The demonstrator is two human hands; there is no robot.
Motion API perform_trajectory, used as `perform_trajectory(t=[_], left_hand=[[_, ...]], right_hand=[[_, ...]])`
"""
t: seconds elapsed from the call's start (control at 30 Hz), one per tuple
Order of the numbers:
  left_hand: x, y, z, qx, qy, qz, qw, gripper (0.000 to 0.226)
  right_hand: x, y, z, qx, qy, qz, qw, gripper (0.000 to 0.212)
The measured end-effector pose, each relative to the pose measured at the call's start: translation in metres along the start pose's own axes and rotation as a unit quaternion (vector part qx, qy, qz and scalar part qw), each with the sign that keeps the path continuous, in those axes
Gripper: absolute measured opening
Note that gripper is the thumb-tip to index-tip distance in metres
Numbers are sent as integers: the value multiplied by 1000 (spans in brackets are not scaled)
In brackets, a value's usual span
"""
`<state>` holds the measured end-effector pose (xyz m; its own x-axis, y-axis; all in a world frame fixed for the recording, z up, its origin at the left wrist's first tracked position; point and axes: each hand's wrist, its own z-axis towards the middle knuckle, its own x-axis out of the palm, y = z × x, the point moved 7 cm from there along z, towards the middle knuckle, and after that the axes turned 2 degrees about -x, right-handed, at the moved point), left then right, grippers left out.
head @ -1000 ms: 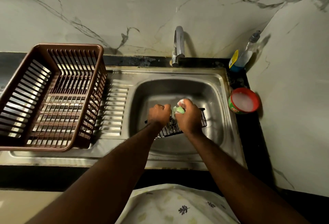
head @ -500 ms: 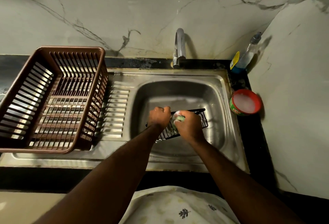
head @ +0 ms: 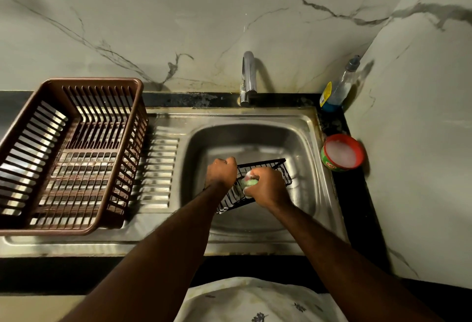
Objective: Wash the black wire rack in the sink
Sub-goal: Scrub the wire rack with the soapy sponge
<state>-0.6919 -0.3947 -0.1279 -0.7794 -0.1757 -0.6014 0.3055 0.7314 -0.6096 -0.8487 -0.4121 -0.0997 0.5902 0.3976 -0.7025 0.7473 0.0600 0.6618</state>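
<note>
Rack (head: 279,169) x1, left hand (head: 221,172) gripping | sponge (head: 251,183) x1, seemingly, right hand (head: 267,186)

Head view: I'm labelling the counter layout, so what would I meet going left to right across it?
brown basket → ribbed drainboard → left hand, gripping the black wire rack → right hand, holding the green sponge → red soap tub. The faucet and bottle overlap others, so they are left out.

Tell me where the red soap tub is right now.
In the head view, the red soap tub sits on the black counter right of the sink basin, in front of the clear bottle in the corner.
</note>
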Motion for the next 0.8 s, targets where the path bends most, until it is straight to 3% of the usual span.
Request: perform_trajectory(t=[0.37, 0.47, 0.63, 0.8], left_hand=[[3, 2, 4, 0, 0, 7, 1000, 45], [2, 2, 6, -5, 2, 4, 1000, 43], [-1, 0, 12, -6, 4, -8, 1000, 40], [1, 2, 13, 1, 5, -7, 1000, 40]], right_hand=[[1, 2, 3, -5, 101, -17, 995, 32], [-7, 0, 10, 7, 119, 33, 992, 29], [-22, -15, 22, 77, 40, 168, 982, 28], [-31, -8, 33, 82, -57, 109, 989, 24]])
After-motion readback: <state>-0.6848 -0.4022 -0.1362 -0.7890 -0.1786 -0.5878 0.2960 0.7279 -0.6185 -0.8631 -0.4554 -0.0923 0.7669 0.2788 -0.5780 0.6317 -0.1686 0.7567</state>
